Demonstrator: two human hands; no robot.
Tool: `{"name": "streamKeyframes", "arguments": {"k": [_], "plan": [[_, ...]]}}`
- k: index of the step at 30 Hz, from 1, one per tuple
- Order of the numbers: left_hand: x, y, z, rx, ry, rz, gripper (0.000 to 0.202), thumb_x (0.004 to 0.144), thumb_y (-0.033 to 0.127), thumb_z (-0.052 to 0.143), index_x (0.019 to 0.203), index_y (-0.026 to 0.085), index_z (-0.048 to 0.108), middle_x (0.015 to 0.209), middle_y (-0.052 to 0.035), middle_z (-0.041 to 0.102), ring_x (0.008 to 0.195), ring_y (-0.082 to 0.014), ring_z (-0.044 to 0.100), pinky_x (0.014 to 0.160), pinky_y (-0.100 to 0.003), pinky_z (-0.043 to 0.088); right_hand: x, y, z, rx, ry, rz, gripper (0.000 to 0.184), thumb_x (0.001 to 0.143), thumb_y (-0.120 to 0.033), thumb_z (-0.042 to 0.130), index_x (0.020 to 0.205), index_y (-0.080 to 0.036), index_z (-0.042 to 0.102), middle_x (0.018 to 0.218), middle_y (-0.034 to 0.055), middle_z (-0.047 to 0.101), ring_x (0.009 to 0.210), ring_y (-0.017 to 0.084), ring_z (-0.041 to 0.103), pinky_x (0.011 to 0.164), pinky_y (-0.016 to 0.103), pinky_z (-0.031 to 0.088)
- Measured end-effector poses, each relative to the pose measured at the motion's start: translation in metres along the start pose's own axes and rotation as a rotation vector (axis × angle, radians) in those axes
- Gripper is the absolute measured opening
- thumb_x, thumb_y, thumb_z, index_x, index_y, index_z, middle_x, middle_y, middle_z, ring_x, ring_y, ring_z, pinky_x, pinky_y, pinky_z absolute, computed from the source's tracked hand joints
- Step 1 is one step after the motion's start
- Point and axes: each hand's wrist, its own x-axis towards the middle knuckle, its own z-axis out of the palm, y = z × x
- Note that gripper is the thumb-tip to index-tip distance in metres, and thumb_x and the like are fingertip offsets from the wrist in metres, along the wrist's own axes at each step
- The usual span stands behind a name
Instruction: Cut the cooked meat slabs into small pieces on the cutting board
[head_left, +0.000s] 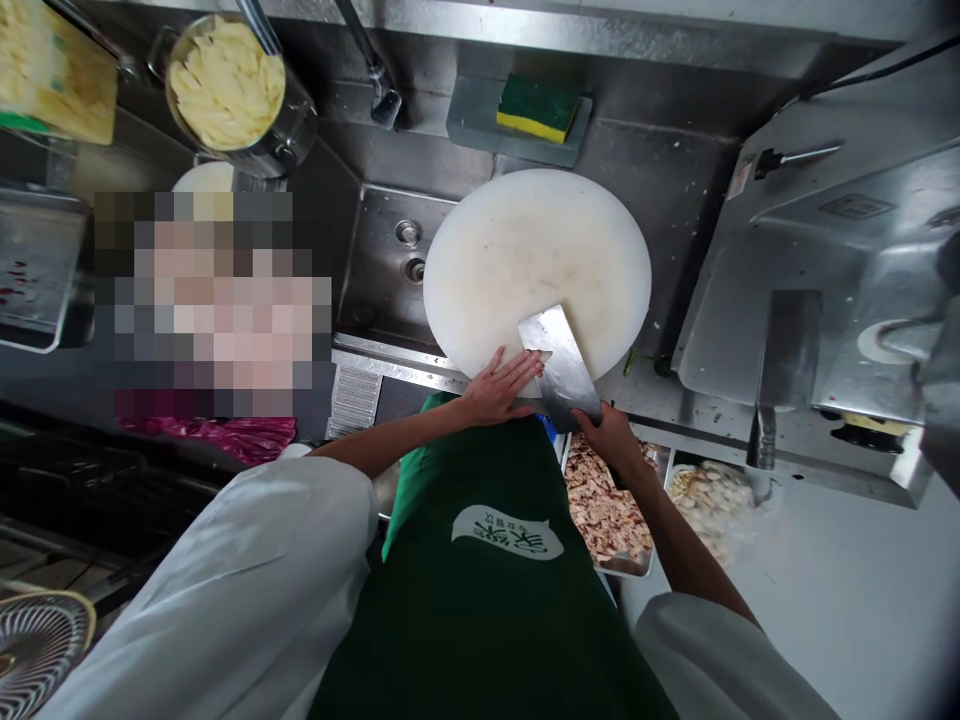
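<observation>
A wide metal cleaver [564, 362] lies tilted over the near right part of a round white chopping board [517, 230]. My right hand [611, 440] is closed around its handle, beyond the board's near edge. Flat and with fingers stretched out, my left hand [501, 388] is at the near edge of the board, its fingertips by the blade's left side. Whether they touch the steel I cannot tell. Faint stains mark the board's surface.
The board overlaps a steel sink [382, 250]. Behind it a green and yellow sponge [538, 108] rests on a grey block. Chopped meat fills a tray [607, 500] below my right arm. A second cleaver [787, 350] is at right; a pot [296, 125] of pale slices stands upper left.
</observation>
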Motion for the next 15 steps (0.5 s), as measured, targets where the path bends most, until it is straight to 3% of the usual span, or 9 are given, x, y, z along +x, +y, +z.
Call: {"name": "streamKeyframes", "arguments": {"k": [6, 15], "plan": [[-0.004, 0.004, 0.000, -0.020, -0.010, 0.024, 0.081, 0.095, 0.064, 0.029, 0.155, 0.011, 0.017, 0.161, -0.0136, 0.018, 0.151, -0.0285, 0.016, 0.123, -0.055, 0.012, -0.016, 0.002, -0.007, -0.076, -0.039, 0.008, 0.040, 0.087, -0.053, 0.052, 0.091, -0.016, 0.066, 0.082, 0.0133, 0.072, 0.079, 0.028, 0.066, 0.067, 0.033, 0.044], [-0.009, -0.004, -0.012, -0.039, 0.068, 0.037, 0.070, 0.098, 0.056, 0.031, 0.154, 0.016, 0.021, 0.161, -0.0102, 0.021, 0.151, -0.0272, 0.016, 0.122, -0.055, 0.017, -0.002, -0.052, 0.002, -0.224, -0.031, 0.099, 0.037, 0.090, -0.049, 0.051, 0.096, -0.015, 0.066, 0.089, 0.0151, 0.072, 0.087, 0.028, 0.067, 0.068, 0.031, 0.043]]}}
